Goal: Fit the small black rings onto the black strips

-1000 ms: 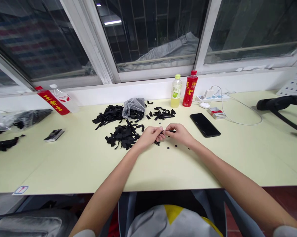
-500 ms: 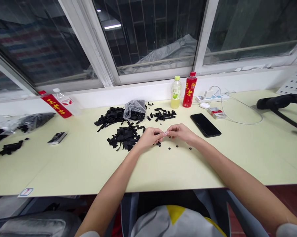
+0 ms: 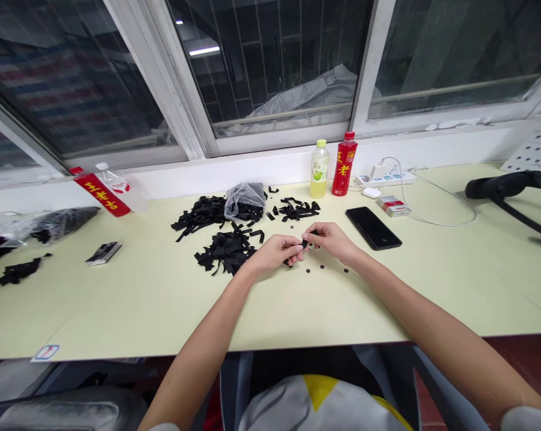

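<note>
Between my two hands is a small black fabric strip (image 3: 305,243), pinched over the table. My left hand (image 3: 277,250) grips its left end between thumb and fingers. On the other side my right hand (image 3: 328,237) pinches the strip too, with a bit of black showing above the fingertips. Several small black discs, some ring-shaped, lie around the hands, among them one disc (image 3: 322,267) just below the right hand. A pile of black fabric strips (image 3: 227,250) sits left of my left hand.
Behind lie a strip pile (image 3: 201,214), a clear plastic bag (image 3: 244,202) and smaller strips (image 3: 297,209). A green-capped bottle (image 3: 319,169) and red bottle (image 3: 344,164) stand by the window. To the right are a phone (image 3: 373,228), small box (image 3: 393,206), power strip (image 3: 393,178) and black headset (image 3: 517,191).
My fingertips have shifted, and more of the black strip now shows between and above them. The right hand has tilted slightly upward. The view has moved a little.
</note>
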Motion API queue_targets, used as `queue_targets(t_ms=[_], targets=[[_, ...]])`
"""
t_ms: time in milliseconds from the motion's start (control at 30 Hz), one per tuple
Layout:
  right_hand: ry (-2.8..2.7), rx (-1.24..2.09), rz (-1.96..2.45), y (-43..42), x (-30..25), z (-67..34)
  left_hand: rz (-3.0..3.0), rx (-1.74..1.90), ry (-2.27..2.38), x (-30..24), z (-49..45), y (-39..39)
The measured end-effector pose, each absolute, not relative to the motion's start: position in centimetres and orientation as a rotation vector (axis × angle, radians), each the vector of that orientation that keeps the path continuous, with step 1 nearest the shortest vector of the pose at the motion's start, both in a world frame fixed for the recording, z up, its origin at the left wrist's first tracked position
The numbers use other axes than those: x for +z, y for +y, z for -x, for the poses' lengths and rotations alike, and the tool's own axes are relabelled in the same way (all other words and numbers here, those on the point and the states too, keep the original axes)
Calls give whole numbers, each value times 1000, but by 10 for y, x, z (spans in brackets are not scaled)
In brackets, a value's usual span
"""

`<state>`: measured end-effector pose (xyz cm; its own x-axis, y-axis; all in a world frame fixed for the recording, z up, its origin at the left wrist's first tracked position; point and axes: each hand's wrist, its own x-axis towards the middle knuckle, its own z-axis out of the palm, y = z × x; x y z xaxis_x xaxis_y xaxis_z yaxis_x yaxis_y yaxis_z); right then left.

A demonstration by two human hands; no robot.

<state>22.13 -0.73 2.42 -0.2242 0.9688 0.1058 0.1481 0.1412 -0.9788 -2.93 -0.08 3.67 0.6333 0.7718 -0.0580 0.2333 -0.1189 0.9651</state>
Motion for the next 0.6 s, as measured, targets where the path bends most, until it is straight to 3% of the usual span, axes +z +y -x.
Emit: queue_targets(t_ms=[233, 600], targets=[[-1805, 674, 1358, 2, 15, -233, -1597, 779, 968, 30, 29, 6], [-2099, 502, 1331, -1, 2, -228, -1289, 1037, 1071, 20, 35, 21]])
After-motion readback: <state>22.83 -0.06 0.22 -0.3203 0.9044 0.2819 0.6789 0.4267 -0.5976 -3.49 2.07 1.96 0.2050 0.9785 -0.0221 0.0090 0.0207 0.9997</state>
